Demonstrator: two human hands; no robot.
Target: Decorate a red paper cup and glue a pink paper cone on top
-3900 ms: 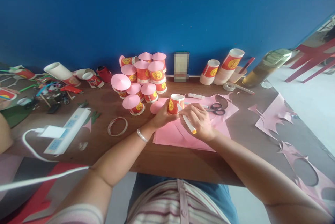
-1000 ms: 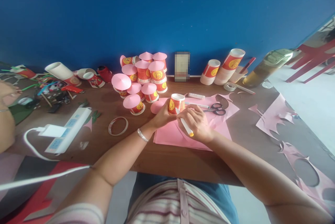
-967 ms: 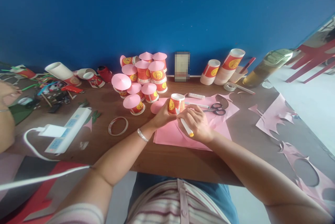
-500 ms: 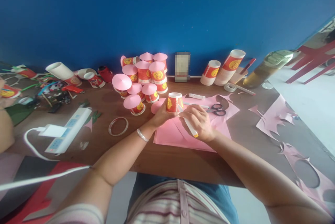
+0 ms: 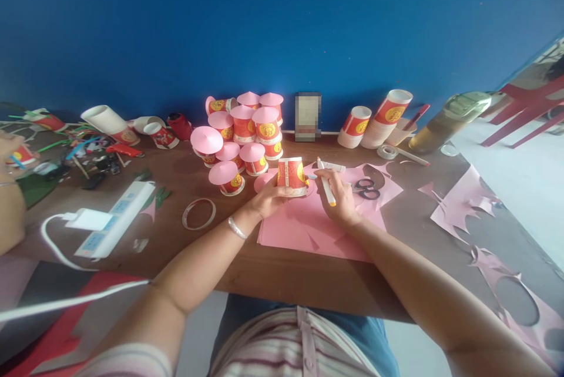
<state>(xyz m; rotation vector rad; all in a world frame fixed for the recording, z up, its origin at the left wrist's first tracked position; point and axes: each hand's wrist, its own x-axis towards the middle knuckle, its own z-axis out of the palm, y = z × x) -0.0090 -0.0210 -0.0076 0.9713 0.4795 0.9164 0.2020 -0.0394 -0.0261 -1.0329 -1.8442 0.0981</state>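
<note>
My left hand [image 5: 268,198] is closed around the lower left of a red paper cup [image 5: 288,174] with a yellow emblem, which stands wide end down above the pink paper [image 5: 299,227]. A white marker [image 5: 326,189] with a yellow end is gripped in my right hand [image 5: 341,195], just right of the cup and apart from it. Beside that hand lie black-handled scissors [image 5: 368,189]. Left of the cup stand several red cups with pink cone tops [image 5: 222,172].
A white power strip [image 5: 117,221] and a paper ring [image 5: 199,214] lie on the left. Stacked cups [image 5: 388,118], a tape roll [image 5: 388,152] and a tilted bottle [image 5: 449,121] are at the back right. Pink scraps [image 5: 460,206] lie at right. Another person's arm [image 5: 11,212] shows at far left.
My right hand has drawn the marker away from the cup to the right, and the marker now points more upright. The cup has turned in my left hand, showing its seam, and shifted slightly left.
</note>
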